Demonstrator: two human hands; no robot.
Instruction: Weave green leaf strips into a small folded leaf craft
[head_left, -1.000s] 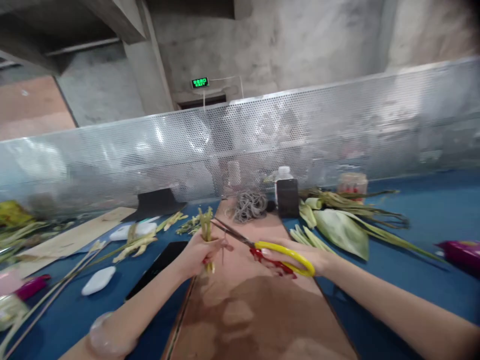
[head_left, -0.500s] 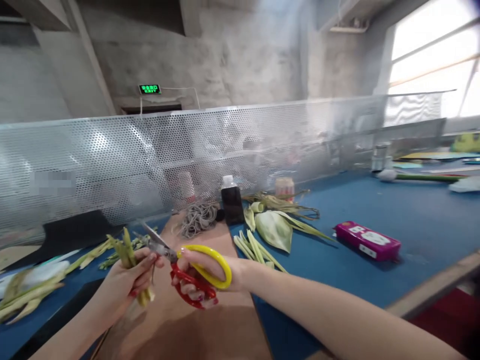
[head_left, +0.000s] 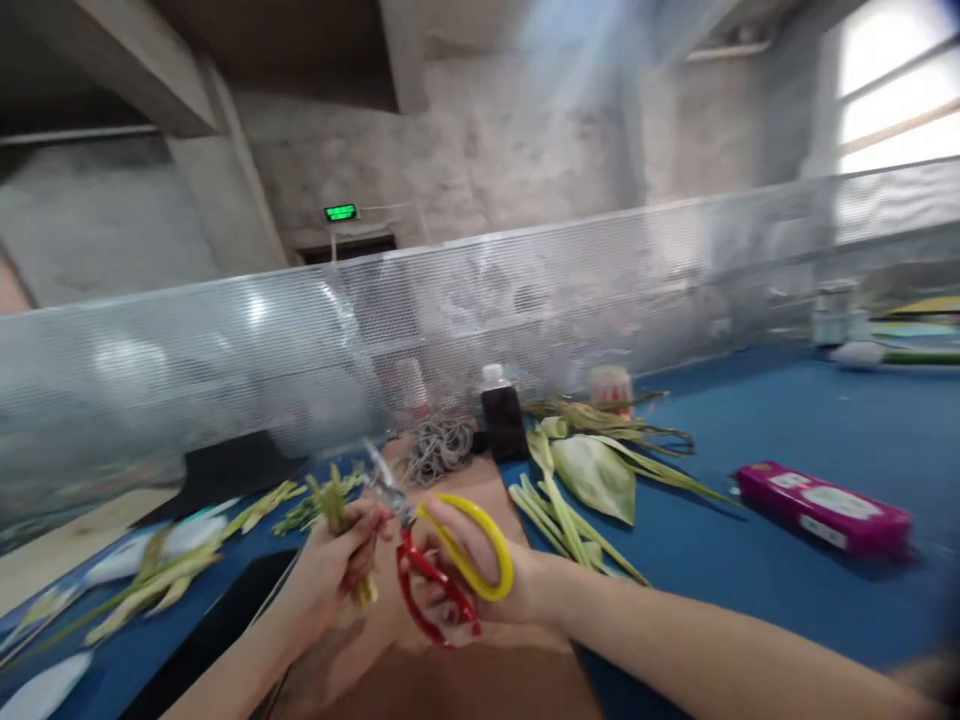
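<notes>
My left hand (head_left: 346, 552) is closed round a small bundle of yellow-green stems (head_left: 330, 503), whose cut ends stick out below the fingers. My right hand (head_left: 450, 560) grips scissors (head_left: 474, 550) with one yellow and one red handle. The handles are spread, and the metal blades point up and left, just beside the bundle. Motion blur hides whether the blades touch a stem. Brown board (head_left: 495, 510) lies under both hands.
Leaves and cut stalks (head_left: 596, 480) lie right of the board, near a dark bottle (head_left: 504, 422) and a coil of grey cord (head_left: 441, 448). A purple packet (head_left: 825, 508) is farther right. Dried stalks (head_left: 161, 580) and black sheets (head_left: 232, 470) lie left.
The view has swung left, so everything appears farther right and slightly lower. Both hands keep their hold, and the scissor handles look a little wider apart.
</notes>
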